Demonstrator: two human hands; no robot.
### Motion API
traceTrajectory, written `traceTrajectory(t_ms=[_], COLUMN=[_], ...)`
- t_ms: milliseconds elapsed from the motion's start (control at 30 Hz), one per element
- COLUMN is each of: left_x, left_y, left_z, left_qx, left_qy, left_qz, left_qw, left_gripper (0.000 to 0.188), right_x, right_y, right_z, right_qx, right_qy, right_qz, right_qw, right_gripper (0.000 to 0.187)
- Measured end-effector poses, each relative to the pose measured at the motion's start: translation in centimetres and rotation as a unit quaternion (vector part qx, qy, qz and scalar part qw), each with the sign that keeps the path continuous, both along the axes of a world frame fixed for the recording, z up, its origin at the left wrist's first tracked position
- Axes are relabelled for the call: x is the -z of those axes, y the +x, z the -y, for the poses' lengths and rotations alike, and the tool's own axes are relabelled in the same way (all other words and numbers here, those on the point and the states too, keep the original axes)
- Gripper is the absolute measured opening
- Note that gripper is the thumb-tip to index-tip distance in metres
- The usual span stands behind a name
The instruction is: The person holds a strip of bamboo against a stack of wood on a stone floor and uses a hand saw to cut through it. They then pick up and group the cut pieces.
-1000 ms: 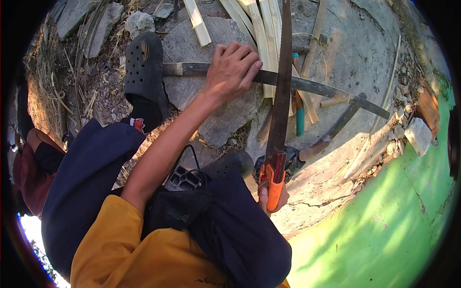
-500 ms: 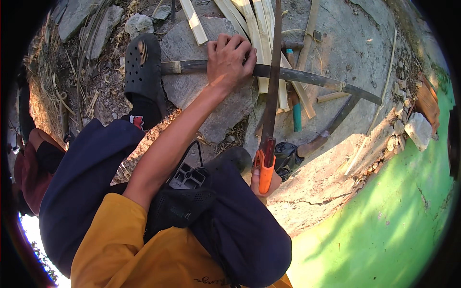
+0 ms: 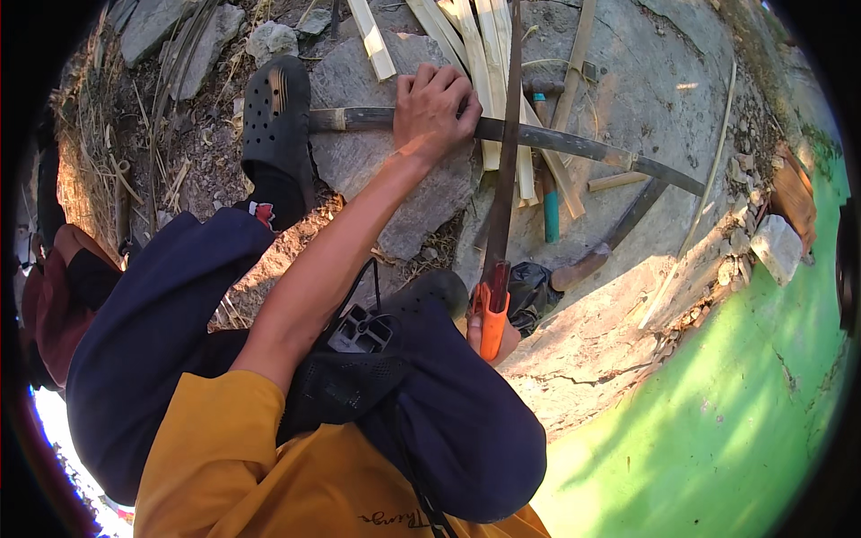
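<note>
A dark bamboo pole [image 3: 556, 143] with pale bands at its nodes lies across the stone, from beside my left shoe to the right. My left hand [image 3: 435, 112] is closed over it from above, fingers curled round its far side. In my right hand [image 3: 508, 342], partly hidden by the handle and my knee, is a hand saw with an orange handle [image 3: 492, 325]. Its long, brownish blade [image 3: 505, 202] points away from me and crosses above the pole, just right of my left hand. Whether the teeth touch the bamboo, I cannot tell.
Split pale strips [image 3: 489, 54] lie beyond the pole. Right of the blade are a hammer with a teal handle [image 3: 551, 215], a machete with a wooden grip [image 3: 581, 269] and a black plastic bag [image 3: 529, 296]. A person [image 3: 67, 296] is at the far left.
The view has shifted slightly. My hands, the saw and the bamboo pole keep nearly the same places relative to one another.
</note>
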State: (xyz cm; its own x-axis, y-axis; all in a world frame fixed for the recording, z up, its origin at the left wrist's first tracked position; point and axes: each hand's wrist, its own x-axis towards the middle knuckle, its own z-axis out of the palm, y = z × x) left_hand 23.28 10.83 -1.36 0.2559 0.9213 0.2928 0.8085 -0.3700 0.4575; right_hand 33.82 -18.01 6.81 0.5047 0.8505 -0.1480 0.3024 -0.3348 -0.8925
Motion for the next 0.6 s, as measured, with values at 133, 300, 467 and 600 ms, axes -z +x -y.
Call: traceTrajectory(t_ms=[133, 300, 467, 600], left_x=[0.2, 0.4, 0.7, 0.5], left_y=[-0.1, 0.0, 0.2, -0.1], left_z=[0.2, 0.1, -0.2, 0.3], left_qx=[0.000, -0.003, -0.008, -0.003], left_qy=[0.007, 0.008, 0.023, 0.012], left_qz=[-0.018, -0.002, -0.004, -0.005], left_qw=[1.000, 1.000, 1.000, 1.000], left_gripper=[0.014, 0.013, 0.012, 0.012], right_x=[0.7, 0.6, 2.0, 1.8], right_y=[0.0, 0.2, 1.3, 0.9], right_z=[-1.1, -0.5, -2.2, -0.5], right_qx=[-0.021, -0.004, -0.037, -0.025], right_qy=[0.037, 0.007, 0.008, 0.012], right_qz=[0.014, -0.066, -0.032, -0.060], right_qw=[0.999, 0.998, 0.999, 0.998], right_gripper=[0.045, 0.047, 0.047, 0.048])
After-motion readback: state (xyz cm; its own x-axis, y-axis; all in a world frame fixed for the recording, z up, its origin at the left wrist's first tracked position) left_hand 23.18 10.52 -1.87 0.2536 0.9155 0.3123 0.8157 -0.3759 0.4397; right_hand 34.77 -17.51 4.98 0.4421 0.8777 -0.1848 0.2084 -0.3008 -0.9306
